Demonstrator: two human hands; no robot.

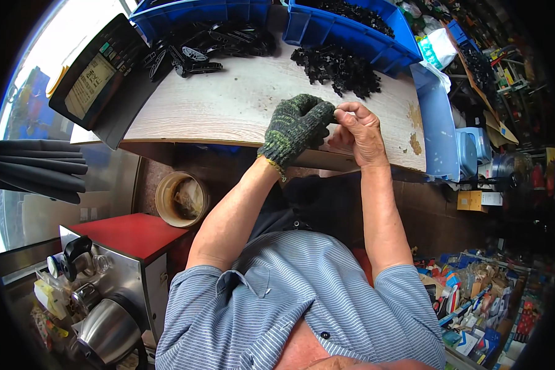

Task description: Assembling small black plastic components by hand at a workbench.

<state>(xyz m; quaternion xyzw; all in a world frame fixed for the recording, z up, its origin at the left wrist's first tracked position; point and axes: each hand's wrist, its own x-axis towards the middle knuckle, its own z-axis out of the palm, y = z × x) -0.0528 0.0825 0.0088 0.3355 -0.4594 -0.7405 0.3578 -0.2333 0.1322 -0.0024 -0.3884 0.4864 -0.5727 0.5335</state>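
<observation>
The pale table (228,98) bears black oval parts (237,41) and jagged pieces (342,71).

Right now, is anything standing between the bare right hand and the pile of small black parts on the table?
Nothing visible: the pile of small black parts lies just beyond the right hand. The gloved left hand is to its left, not across that path, and the blue bin stands behind the pile.

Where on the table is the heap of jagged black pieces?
In the head view, the heap lies right of centre on the table, between the dark-blue bin behind it and the bare right hand.
</observation>
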